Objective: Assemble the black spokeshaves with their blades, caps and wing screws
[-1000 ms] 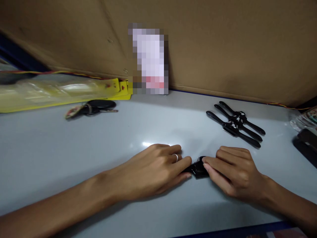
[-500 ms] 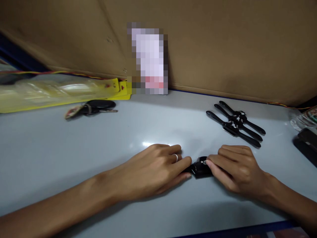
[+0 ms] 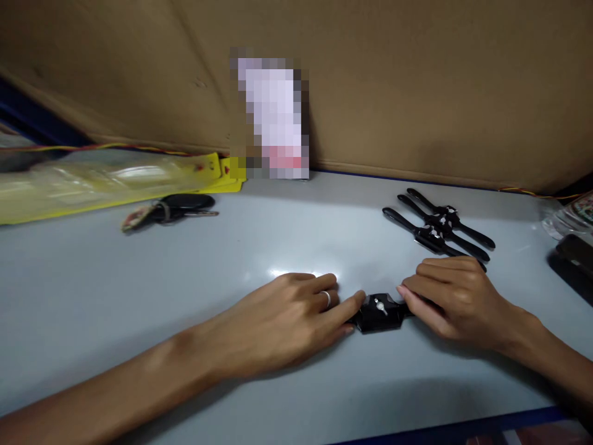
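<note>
A black spokeshave [image 3: 377,318] lies on the grey table between my hands, a silver thumbscrew [image 3: 380,306] showing at its centre. My left hand [image 3: 296,315], with a ring on one finger, is closed around its left handle, the index finger reaching the body. Just right of the body, my right hand [image 3: 456,303] hovers over the other handle, thumb and forefinger drawn together. Nothing shows between those fingertips, and most of that handle is hidden beneath the hand. Behind my right hand lie three similar black spokeshaves [image 3: 438,225] side by side.
Keys with a black fob [image 3: 180,204] lie at the left, before clear packaging on yellow cards [image 3: 115,179]. A pixelated pale object [image 3: 273,111] leans on the cardboard wall [image 3: 417,80]. A black object [image 3: 574,259] and clear plastic [image 3: 556,219] are at the right.
My right hand has come off the thumbscrew and shifted slightly right and up, exposing the spokeshave's body. My left hand keeps its hold. The view has shifted slightly.
</note>
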